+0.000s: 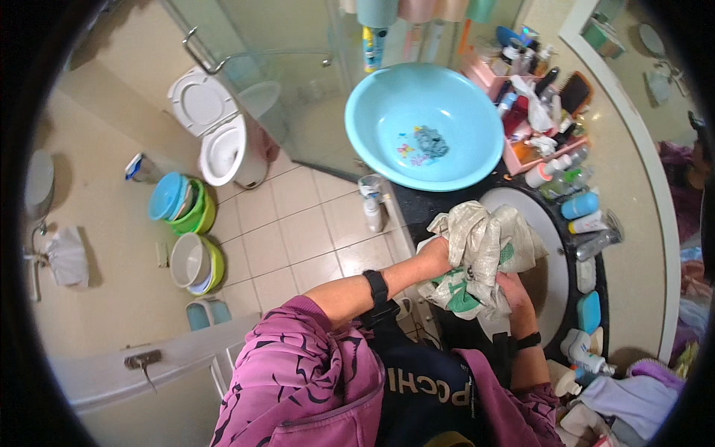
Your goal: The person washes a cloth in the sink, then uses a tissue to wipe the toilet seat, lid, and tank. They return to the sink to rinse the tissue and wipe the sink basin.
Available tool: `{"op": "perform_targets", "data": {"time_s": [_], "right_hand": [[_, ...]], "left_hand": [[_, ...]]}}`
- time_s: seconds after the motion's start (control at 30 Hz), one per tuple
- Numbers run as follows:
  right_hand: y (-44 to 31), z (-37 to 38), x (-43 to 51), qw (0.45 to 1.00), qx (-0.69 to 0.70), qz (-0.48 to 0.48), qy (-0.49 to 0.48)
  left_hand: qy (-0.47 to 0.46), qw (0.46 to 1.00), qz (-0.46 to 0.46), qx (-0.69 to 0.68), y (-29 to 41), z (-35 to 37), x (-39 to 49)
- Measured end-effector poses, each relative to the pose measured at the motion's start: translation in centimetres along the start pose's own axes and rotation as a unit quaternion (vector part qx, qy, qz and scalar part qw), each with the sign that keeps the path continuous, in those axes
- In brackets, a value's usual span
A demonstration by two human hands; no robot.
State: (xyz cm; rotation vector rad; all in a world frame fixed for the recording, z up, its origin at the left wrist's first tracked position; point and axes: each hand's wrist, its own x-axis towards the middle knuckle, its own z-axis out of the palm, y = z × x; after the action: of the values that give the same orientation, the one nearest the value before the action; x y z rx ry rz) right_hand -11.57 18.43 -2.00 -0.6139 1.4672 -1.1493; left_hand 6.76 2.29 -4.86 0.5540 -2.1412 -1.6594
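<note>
A crumpled, whitish woven plastic sack [475,246] with green printing is bunched up over the near-left part of a white oval washbasin [554,240]. My left hand [434,258] grips its left side, the fingers partly hidden in the folds. On the lower right side, my right hand [514,290] holds the sack with its fingertips covered. Brownish water or a brown surface shows in the washbasin beside the sack. Beyond the sack stands a light blue plastic basin [357,145], with a grey-blue crumpled thing [433,142] and small printed figures at its bottom.
Bottles, a hairbrush [575,92] and a pink organizer [536,162] crowd the black counter's right side. Cloths [631,396] lie at lower right. A spray can [373,215] stands left of the counter. Farther left are a glass shower panel [290,112], a toilet [223,151] and stacked basins [192,260].
</note>
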Motion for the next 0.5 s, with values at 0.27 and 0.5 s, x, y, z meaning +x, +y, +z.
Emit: {"op": "perform_targets", "data": {"time_s": [0.27,0.5], "right_hand": [[-3.6,-3.3,-3.8,0.991,-0.034,-0.077,0.100],[-7.2,-1.7,-6.0,0.948,-0.126,-0.208,0.204]], "left_hand": [[-0.016,0.988,0.111,-0.104,5.6,5.7,4.5],[-0.108,0.981,0.161,-0.004,9.1,5.4,7.5]]}}
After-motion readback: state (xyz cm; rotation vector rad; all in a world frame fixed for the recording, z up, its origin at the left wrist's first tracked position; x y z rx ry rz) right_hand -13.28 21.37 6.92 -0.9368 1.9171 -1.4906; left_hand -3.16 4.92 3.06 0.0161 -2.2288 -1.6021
